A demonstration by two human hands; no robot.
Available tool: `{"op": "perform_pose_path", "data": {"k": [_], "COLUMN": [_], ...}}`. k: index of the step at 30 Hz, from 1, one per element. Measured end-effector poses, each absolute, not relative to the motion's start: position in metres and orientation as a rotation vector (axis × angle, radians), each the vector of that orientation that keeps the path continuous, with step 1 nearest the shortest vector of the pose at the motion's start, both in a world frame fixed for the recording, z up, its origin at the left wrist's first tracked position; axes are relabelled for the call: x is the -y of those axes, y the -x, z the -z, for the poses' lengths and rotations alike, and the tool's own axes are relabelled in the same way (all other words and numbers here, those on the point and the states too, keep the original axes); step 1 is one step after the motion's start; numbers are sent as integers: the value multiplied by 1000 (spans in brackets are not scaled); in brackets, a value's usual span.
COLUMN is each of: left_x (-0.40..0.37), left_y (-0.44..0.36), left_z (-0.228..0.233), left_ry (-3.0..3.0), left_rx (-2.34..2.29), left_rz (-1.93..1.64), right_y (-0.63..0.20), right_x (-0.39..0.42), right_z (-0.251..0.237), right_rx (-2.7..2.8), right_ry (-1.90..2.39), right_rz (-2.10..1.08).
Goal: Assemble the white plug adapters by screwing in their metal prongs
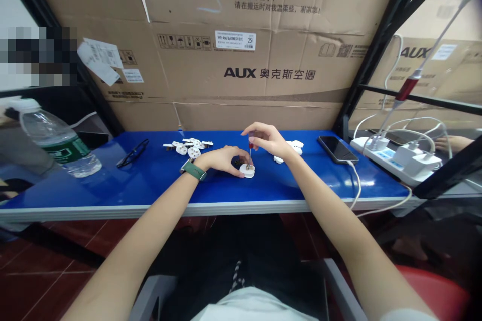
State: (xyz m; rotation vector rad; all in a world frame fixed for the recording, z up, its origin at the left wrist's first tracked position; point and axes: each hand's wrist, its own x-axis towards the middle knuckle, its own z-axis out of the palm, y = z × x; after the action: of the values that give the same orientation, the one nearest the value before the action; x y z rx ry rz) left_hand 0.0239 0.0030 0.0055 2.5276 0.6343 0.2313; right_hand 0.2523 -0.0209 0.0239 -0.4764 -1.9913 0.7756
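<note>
My left hand [223, 158], with a green watch on the wrist, pins a small round white plug part [248, 170] to the blue table [150, 180]. My right hand [265, 139] grips a small screwdriver [250, 152] with a red handle, held upright with its tip down in the part. Several white plug parts [189, 147] lie in a loose group behind and left of my left hand. A few more white parts [293, 147] sit just behind my right hand.
A water bottle [56, 138] lies on its side at the table's left. Black glasses [132, 153] rest left of the parts. A black phone [337, 149] on a white cable and a power strip [399, 158] with chargers sit at the right. Cardboard boxes [241, 45] wall off the back.
</note>
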Motion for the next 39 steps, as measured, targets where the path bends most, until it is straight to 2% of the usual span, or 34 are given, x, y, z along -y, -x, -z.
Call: {"op": "perform_pose_path", "data": {"k": [39], "left_x": [-1], "left_y": [-24], "left_z": [-7], "left_ry": [-2562], "left_rx": [-648], "left_rz": [-235], "right_y": [-252], "right_x": [13], "right_z": [-19], "right_rx": [1950], "right_ry": [600], "right_rz": [-777]}}
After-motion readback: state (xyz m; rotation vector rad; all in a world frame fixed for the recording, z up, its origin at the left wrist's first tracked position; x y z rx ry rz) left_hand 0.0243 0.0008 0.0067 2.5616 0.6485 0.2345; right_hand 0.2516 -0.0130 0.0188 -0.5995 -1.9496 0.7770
